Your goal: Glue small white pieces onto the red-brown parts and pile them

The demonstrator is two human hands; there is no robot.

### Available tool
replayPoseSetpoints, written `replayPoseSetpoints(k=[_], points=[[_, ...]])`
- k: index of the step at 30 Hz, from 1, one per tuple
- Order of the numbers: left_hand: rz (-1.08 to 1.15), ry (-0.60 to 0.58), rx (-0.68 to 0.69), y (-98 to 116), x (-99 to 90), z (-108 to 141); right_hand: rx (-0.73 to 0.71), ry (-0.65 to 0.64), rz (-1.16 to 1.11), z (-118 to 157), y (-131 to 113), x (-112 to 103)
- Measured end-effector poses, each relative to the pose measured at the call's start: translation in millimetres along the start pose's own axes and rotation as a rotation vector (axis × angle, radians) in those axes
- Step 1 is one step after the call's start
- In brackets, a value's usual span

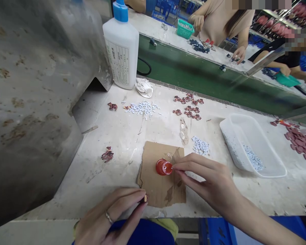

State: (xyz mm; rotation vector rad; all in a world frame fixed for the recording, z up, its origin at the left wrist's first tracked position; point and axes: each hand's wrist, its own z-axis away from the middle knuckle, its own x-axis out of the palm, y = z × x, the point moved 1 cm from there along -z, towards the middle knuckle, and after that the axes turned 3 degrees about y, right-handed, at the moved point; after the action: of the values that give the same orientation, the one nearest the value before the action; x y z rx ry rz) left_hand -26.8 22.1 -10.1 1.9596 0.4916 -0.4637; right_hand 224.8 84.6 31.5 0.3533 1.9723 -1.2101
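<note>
Right hand (214, 185) stretched over the worktop (122, 132), fingertips (175, 167) pinched together right at the edge of a small red cap (164, 167); whether anything sits in that grip cannot be told. Red cap standing mouth-up on a torn scrap of cardboard (158, 190), near the front edge of the worktop.

Left hand (109, 214) low at the front edge, ring on one finger, thumb and forefinger clenched on a tiny dark piece (145, 198) with a pale tip (too small to name more closely), just over the cardboard's near corner.

Behind the cardboard, a small heap of white bits (200, 145), and a wider scatter of the same white bits (142, 108) farther back. Dark red pieces (188, 106) spread in a loose cluster beyond, one more (112, 106) alone at the left, another clump (107, 155) left of the cardboard. White plastic bottle with blue cap (121, 47) upright at the back, crumpled white wad (144, 87) beside its base. Clear plastic tray (252, 146) to the right, a few white bits inside. Pile of reddish discs (302, 143) at the far right edge.

Green conveyor belt (206, 76) running behind the worktop; hands of other people (239, 53) at work on its far side.
</note>
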Motion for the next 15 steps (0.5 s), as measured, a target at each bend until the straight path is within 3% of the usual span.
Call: replayPoseSetpoints(k=[10, 15], points=[[0.02, 0.02, -0.043, 4, 2.6, -1, -0.01, 0.028, 0.02, 2, 2, -2], [0.06, -0.021, -0.033, 10, 9.1, -7, 0.034, 0.122, -0.084, 1, -11, -3]])
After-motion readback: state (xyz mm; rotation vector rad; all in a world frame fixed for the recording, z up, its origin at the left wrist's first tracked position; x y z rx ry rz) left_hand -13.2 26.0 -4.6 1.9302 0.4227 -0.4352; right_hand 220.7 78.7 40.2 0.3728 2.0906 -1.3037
